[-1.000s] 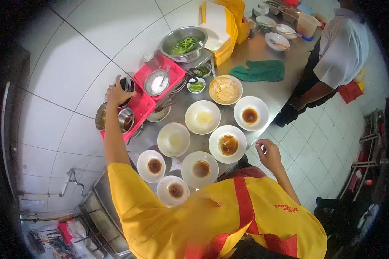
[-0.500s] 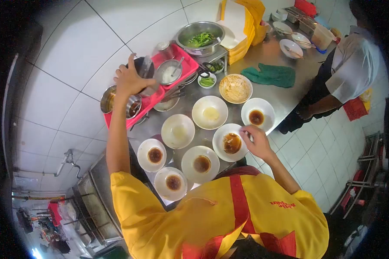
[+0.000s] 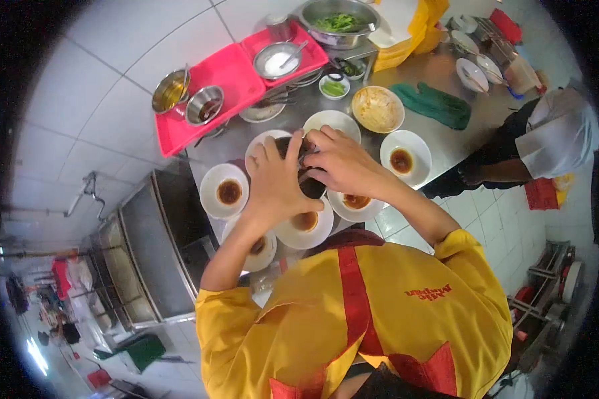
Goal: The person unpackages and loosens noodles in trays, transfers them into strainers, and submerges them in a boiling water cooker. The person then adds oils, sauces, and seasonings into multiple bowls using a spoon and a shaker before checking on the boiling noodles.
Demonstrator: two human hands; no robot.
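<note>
My left hand [image 3: 275, 181] is wrapped around a dark round container [image 3: 312, 188], held above the bowls in the middle of the table. At the container's opening, my right hand [image 3: 348, 165] is closed with its fingertips inside or against the rim; what they pinch is hidden. White bowls with brown sauce surround my hands: one at the left [image 3: 224, 191], one below [image 3: 305, 229], one under my right wrist [image 3: 356, 207] and one at the right [image 3: 406, 157]. Two more bowls behind my hands are partly covered.
A pink tray [image 3: 229, 73] at the back left carries metal bowls, one with white powder [image 3: 277, 64]. Greens fill a steel basin [image 3: 339, 26]. A green cloth [image 3: 436, 106] lies near an orange-smeared bowl [image 3: 377, 110]. Another person [image 3: 552, 133] stands at the right.
My left hand has lifted the dark container off the pink tray and brought it over the bowls. My right hand has moved from the right-hand sauce bowl to the container.
</note>
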